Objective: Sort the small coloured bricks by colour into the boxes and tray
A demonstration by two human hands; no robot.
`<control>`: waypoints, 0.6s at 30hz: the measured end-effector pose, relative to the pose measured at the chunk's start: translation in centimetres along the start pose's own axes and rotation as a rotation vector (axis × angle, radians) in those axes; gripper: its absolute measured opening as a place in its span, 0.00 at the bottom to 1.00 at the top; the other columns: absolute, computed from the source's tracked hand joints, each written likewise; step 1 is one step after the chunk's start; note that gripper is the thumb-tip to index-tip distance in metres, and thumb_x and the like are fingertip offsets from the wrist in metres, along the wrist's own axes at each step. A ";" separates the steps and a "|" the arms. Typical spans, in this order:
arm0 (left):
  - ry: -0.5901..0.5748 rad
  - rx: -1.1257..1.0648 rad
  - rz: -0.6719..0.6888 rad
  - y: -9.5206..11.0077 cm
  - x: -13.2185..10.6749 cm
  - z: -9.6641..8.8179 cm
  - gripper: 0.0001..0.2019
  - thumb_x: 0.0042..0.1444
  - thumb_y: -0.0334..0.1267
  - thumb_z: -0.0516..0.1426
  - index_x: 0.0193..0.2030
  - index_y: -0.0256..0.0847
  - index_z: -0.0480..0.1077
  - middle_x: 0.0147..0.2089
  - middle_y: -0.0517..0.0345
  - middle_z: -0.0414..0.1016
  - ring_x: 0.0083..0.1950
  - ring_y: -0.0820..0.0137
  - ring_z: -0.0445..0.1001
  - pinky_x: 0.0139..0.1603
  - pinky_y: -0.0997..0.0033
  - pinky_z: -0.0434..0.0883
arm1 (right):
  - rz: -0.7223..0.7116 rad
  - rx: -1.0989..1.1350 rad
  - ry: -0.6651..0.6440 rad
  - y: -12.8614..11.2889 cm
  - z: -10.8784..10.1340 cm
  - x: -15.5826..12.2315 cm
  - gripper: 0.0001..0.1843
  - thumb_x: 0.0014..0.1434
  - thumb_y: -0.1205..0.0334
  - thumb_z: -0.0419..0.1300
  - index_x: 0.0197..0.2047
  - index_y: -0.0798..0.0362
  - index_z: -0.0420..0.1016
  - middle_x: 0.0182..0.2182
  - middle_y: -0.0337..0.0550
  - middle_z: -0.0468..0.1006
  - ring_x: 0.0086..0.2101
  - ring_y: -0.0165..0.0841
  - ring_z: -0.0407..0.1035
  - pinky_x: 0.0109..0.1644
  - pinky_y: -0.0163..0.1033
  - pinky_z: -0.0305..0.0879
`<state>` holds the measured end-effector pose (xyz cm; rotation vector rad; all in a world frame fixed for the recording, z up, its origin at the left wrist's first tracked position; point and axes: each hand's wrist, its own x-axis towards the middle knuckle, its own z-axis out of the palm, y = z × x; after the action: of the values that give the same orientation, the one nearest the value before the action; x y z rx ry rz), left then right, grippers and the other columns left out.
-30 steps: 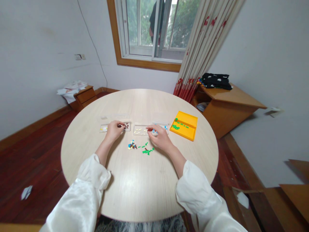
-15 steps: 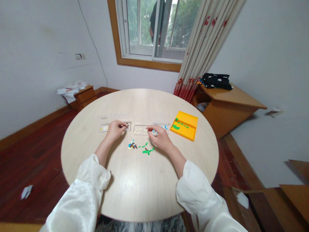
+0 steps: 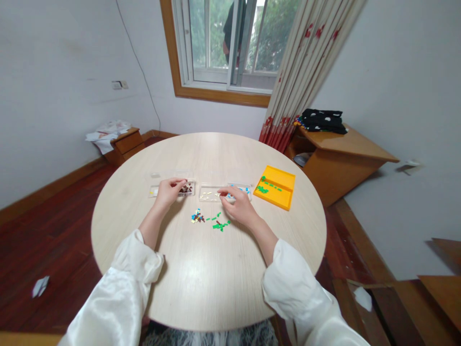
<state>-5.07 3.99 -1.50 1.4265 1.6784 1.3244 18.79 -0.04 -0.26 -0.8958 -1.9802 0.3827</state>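
My left hand is above a clear plastic box of small brown building bricks. Its thumb and fingertips pinch what looks like one tiny brown brick. My right hand hovers by the right end of another clear box, which holds cream bricks. Between its fingertips a small brown brick shows, partly hidden. Just behind this hand are blue bricks in a clear container. Nearer me lie a mixed pile of bricks and some green bricks.
On the right of the round table, an orange tray holds green bricks. A wooden cabinet with dark cloth stands beyond the table's right edge. At the left is a small wooden stand with papers.
My left hand has risen slightly and drawn back a little from the brown bricks, so more of them show. My right hand has stayed almost still.
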 end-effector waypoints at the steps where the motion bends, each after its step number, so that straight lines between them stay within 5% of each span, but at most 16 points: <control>1: 0.008 -0.045 -0.018 0.1 0.0 0.0 0.18 0.43 0.47 0.59 0.35 0.33 0.77 0.34 0.49 0.79 0.32 0.67 0.73 0.33 0.70 0.67 | 0.000 -0.001 0.001 0.0 0.0 0.0 0.09 0.55 0.69 0.53 0.37 0.52 0.72 0.32 0.43 0.76 0.35 0.33 0.69 0.43 0.40 0.64; 9: 0.084 -0.087 -0.030 0.0 0.1 0.1 0.20 0.44 0.46 0.58 0.38 0.32 0.77 0.35 0.48 0.79 0.32 0.67 0.73 0.33 0.71 0.67 | -0.001 -0.007 -0.004 0.2 0.1 -0.1 0.09 0.55 0.69 0.53 0.38 0.52 0.72 0.32 0.43 0.76 0.36 0.32 0.69 0.43 0.40 0.64; 14: 0.206 0.201 -0.010 -0.4 0.4 -0.7 0.16 0.46 0.43 0.56 0.36 0.34 0.77 0.27 0.53 0.75 0.30 0.66 0.71 0.33 0.69 0.66 | -0.013 -0.005 -0.001 0.2 0.1 -0.1 0.09 0.54 0.69 0.53 0.37 0.53 0.72 0.32 0.43 0.76 0.36 0.33 0.69 0.43 0.40 0.64; 18: 0.271 0.391 0.012 -0.6 0.6 -1.3 0.11 0.46 0.40 0.55 0.31 0.38 0.76 0.33 0.52 0.77 0.38 0.61 0.72 0.42 0.65 0.67 | -0.010 -0.009 -0.004 0.2 0.2 -0.1 0.09 0.55 0.69 0.53 0.37 0.52 0.72 0.32 0.43 0.76 0.36 0.33 0.69 0.43 0.40 0.64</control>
<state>-6.59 4.13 -1.46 1.5209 2.2064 1.2903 18.74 0.07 -0.59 -0.8911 -1.9902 0.3706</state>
